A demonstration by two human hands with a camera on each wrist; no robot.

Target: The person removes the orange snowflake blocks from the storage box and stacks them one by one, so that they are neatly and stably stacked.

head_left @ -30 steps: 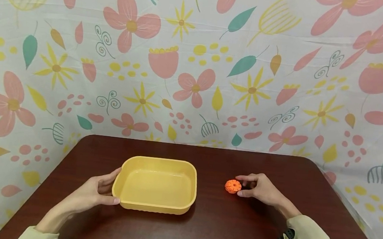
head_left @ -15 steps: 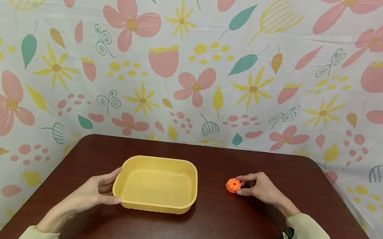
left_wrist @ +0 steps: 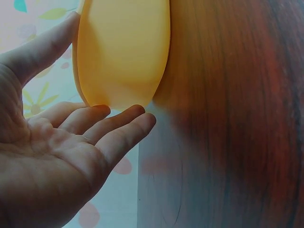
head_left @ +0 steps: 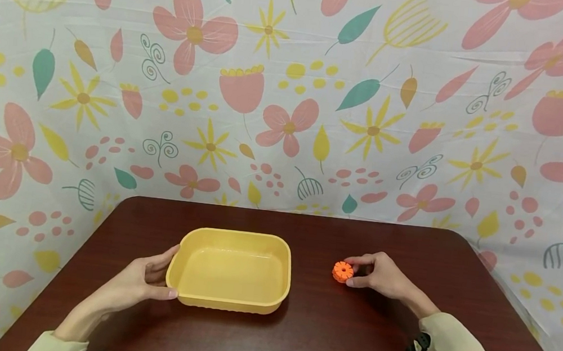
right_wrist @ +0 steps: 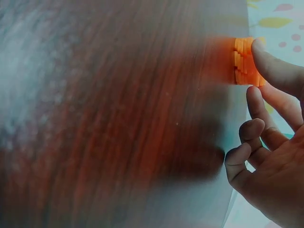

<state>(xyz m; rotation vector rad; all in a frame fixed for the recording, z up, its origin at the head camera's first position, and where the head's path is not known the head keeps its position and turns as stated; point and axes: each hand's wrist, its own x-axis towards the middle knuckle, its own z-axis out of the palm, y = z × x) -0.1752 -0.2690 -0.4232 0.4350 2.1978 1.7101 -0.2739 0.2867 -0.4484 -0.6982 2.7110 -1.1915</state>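
Observation:
On the left half of the table sits a yellow rectangular tray with rounded corners and nothing inside. My left hand holds its left end, the thumb on the near corner and the fingers round the far one. In the left wrist view several fingertips press at the tray wall. To the right of the tray is a small stack of orange slotted discs, each with a hole in the centre. My right hand pinches this stack between thumb and index finger, the other fingers curled loosely.
The dark brown wooden table has rounded far corners. Behind it hangs a white cloth printed with flowers and leaves. A dark wrist device is worn at the right sleeve.
Very little differs. My right fingertips have shifted slightly left on the orange disc stack, and its top disc faces a little differently. The left hand and tray stay in place.

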